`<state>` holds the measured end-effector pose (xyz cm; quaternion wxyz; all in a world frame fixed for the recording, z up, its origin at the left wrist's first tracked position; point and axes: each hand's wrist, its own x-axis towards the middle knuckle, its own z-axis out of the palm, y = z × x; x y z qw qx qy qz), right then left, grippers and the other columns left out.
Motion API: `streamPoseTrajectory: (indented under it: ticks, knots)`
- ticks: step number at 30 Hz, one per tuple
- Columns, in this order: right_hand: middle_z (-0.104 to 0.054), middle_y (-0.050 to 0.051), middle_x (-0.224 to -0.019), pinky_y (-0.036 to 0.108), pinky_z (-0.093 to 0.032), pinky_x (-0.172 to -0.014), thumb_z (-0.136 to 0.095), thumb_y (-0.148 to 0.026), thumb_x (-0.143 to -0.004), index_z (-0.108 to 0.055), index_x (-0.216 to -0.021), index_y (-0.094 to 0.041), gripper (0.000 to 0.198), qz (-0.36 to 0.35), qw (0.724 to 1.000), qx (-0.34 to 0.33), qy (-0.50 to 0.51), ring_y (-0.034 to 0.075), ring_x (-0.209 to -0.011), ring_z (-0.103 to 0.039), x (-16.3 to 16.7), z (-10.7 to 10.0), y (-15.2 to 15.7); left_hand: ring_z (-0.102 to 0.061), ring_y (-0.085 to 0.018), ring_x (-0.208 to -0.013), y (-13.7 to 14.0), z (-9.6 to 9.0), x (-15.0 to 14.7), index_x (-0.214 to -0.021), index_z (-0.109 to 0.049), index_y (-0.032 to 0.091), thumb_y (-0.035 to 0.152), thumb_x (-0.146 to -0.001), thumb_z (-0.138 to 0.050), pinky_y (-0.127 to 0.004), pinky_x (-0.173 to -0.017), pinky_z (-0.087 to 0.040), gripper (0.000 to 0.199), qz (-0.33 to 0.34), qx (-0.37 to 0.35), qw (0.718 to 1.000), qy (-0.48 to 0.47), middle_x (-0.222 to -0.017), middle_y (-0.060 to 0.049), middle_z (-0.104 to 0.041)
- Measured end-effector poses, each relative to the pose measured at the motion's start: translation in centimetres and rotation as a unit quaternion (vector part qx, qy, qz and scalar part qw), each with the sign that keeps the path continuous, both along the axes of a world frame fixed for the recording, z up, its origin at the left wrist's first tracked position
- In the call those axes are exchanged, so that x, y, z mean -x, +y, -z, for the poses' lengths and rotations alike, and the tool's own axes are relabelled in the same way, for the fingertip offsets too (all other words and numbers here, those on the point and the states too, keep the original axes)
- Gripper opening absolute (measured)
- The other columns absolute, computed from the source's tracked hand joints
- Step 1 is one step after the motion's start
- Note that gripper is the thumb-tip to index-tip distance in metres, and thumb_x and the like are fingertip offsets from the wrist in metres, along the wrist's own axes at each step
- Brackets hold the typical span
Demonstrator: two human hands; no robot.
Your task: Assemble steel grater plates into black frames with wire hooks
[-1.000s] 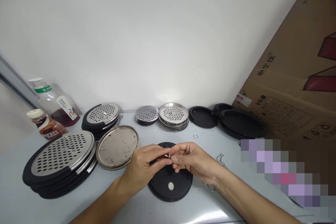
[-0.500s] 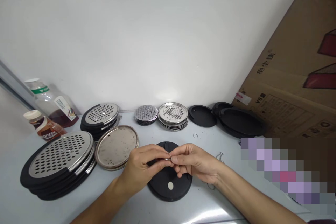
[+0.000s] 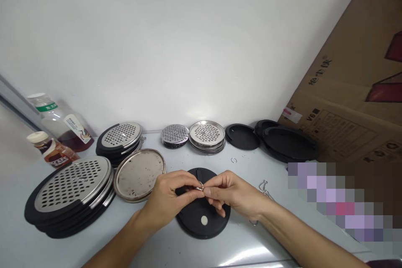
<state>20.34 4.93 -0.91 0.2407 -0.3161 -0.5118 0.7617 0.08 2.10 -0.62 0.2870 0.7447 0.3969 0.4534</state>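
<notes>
A small shiny metal ring (image 3: 200,186) is pinched between the thumb and forefinger of my left hand (image 3: 171,194). My right hand (image 3: 230,192) meets it from the other side, thumb and forefinger pressed together at the ring's edge. Below both hands lies a round black disc (image 3: 204,232) with a pale round spot and a slot at its far side; the hands cover its middle. Behind my right wrist, several loose metal rings and clips (image 3: 264,186) lie on the table, partly hidden by the arm.
Left stand stacks of perforated steel discs with black rims (image 3: 72,184), a stained metal plate (image 3: 140,176) and two bottles (image 3: 56,150). Along the wall are grater discs (image 3: 207,133), black discs (image 3: 242,137) and a loose ring (image 3: 234,160). A cardboard box (image 3: 345,92) leans at right.
Both hands stay at the ring over the black disc. The ring has shifted slightly left and turned a little; the right fingertips have moved slightly along its edge.
</notes>
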Motion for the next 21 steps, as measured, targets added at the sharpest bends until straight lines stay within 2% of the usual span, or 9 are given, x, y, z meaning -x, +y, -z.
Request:
streamPoseTrajectory:
  ticks: [4,9,14,21]
  knots:
    - [-0.053,-0.004,-0.054,0.02,-0.04,-0.045,-0.075,-0.043,-0.077,-0.069,-0.067,-0.012,0.033,0.011,0.998,-0.056,-0.017,0.006,-0.044,-0.047,0.05,-0.32,-0.18,-0.066,-0.013,-0.068,-0.16,-0.14,0.05,-0.089,-0.073,0.021,0.015,-0.077,-0.077,-0.021,-0.065,-0.056,0.014,-0.013,0.046,0.999,0.013,-0.078,0.001,-0.073]
    - [-0.051,-0.004,-0.052,0.021,-0.037,-0.045,-0.073,-0.046,-0.078,-0.064,-0.063,-0.013,0.038,0.004,0.996,-0.08,-0.03,0.007,-0.043,-0.046,0.03,-0.26,-0.21,-0.067,-0.015,-0.079,-0.13,-0.05,0.34,-0.113,-0.071,0.026,0.016,-0.088,-0.065,-0.026,-0.072,-0.055,0.027,0.05,0.002,0.997,0.054,-0.09,-0.003,-0.072]
    - [-0.046,-0.005,-0.049,0.021,-0.033,-0.043,-0.069,-0.047,-0.081,-0.061,-0.062,-0.015,0.039,0.01,0.995,-0.087,-0.042,0.007,-0.042,-0.041,0.18,0.02,-0.31,-0.067,-0.015,-0.081,0.06,0.0,0.67,-0.107,-0.074,0.023,0.017,-0.084,-0.071,-0.024,-0.072,-0.055,0.024,0.037,-0.018,0.997,0.065,-0.093,-0.004,-0.072]
    - [-0.047,-0.005,-0.049,0.022,-0.031,-0.044,-0.069,-0.048,-0.081,-0.06,-0.061,-0.015,0.039,0.018,0.993,-0.111,-0.048,0.007,-0.042,-0.041,0.13,-0.14,-0.35,-0.068,-0.014,-0.076,-0.11,0.08,0.69,-0.109,-0.073,0.02,0.013,-0.085,-0.068,-0.024,-0.069,-0.056,0.026,0.043,-0.023,0.996,0.068,-0.091,-0.004,-0.072]
